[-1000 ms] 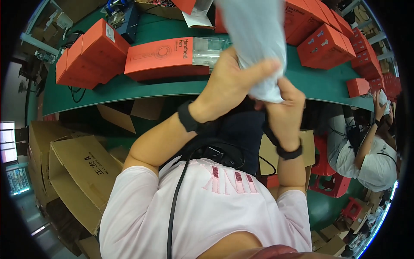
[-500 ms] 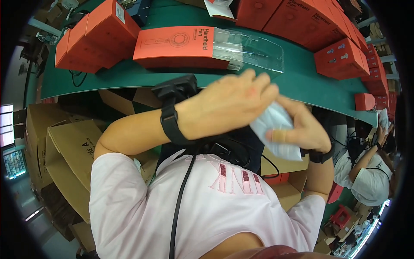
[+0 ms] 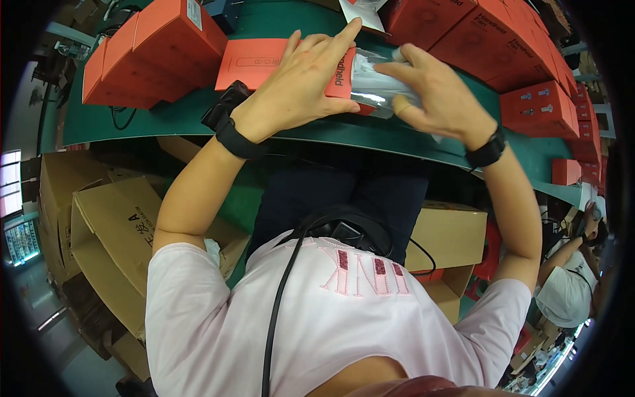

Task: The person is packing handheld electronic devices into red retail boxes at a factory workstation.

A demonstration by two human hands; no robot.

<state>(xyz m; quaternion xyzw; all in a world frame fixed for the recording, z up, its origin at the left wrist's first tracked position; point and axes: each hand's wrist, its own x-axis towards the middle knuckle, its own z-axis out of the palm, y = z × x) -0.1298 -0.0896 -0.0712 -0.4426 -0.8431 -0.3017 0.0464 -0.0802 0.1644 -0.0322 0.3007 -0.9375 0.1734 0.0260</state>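
The left hand [image 3: 297, 86] reaches forward, palm down, across a red box [image 3: 248, 63] lying lengthwise on the green bench [image 3: 185, 126]. Its grip is spread wide, fingers pointing far and right, thumb stretched along the near side; it rests on the box rather than closing round it. The right hand [image 3: 440, 96] comes in from the right with wrist bent and fingers pointing left. Its grip is half open, fingers on the far side and thumb on the near side of a white packet [image 3: 370, 73]; whether it pinches firmly, I cannot tell. The packet lies in a clear plastic tray [image 3: 374, 99] at the box's right end.

Dark lettering runs across that end of the box, beside a line drawing, partly covered by the left hand. Similar lettering marks the red boxes [image 3: 486, 43] at the far right. The tall red cartons [image 3: 159, 56] on the left carry a small white label [image 3: 194, 13]. Dark characters show on a cardboard box [image 3: 116, 231], and pink letters cross the shirt [image 3: 331, 317].
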